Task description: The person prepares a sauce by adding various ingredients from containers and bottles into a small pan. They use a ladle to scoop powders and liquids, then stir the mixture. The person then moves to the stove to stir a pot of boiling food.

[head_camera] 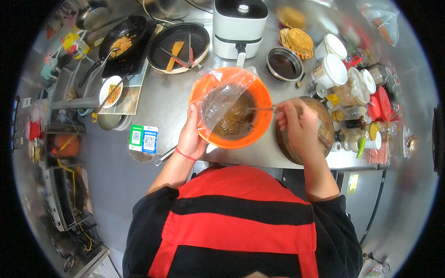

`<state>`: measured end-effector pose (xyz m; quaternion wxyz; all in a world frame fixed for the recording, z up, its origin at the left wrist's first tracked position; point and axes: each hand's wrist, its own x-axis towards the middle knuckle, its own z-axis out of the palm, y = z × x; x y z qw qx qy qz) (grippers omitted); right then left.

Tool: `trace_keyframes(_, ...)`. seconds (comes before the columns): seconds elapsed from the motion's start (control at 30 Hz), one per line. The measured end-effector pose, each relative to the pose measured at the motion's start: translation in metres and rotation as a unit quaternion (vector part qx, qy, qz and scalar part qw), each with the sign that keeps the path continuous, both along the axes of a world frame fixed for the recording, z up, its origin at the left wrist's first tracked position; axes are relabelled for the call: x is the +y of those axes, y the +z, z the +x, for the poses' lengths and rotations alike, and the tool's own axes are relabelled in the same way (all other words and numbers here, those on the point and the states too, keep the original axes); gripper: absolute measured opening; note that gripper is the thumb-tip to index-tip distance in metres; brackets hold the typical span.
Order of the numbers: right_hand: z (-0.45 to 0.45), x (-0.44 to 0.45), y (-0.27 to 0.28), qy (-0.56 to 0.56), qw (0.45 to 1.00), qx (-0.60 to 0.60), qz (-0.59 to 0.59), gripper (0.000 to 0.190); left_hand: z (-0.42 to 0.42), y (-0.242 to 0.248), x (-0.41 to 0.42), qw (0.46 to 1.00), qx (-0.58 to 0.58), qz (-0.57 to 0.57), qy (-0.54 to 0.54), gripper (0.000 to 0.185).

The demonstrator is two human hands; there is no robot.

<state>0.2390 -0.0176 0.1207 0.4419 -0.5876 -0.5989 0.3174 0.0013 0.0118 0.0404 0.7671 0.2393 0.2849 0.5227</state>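
My left hand (193, 133) grips the left side of an orange plastic bowl (263, 128) over the front of the steel counter. Clear plastic film (222, 92) is drawn over the bowl's left and far part. Inside lies a wet brown mixture (236, 118). From the right, my right hand (295, 116) holds the handle of a thin utensil (264, 109). Its far end reaches into the bowl, and its tip is hard to make out in the mixture. Beneath my right hand sits a round wooden chopping board (304, 149), with a cleaver (323, 139) partly visible on it.
Behind the bowl stands a white air fryer (240, 31). An electric pan (179, 48) holds tongs and a wooden spatula. A wok (123, 38) contains noodles. Dark liquid fills a steel bowl (284, 66). Jars and white tubs (329, 71) crowd the right. A payment-code stand (143, 139) is at the left edge.
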Motion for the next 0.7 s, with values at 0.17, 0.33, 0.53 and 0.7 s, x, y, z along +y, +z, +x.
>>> trace_keyframes(0.17,-0.001,-0.006,0.004,0.024,0.999,0.019,-0.017,0.021,0.002,0.005,-0.001,1.000,0.017,0.001,0.009,0.054)
trace_keyframes(0.33,0.001,-0.007,0.011,0.041,0.997,-0.001,-0.060,0.021,0.003,0.007,0.000,0.999,0.034,0.004,0.015,0.054)
trace_keyframes(0.53,0.002,-0.004,0.004,0.013,0.998,0.048,-0.045,0.022,0.003,0.001,0.003,1.000,0.014,0.006,0.008,0.055)
trace_keyframes(0.7,0.005,0.001,0.001,-0.022,0.999,0.033,-0.015,0.022,0.004,0.004,0.003,1.000,0.012,0.008,0.001,0.055)
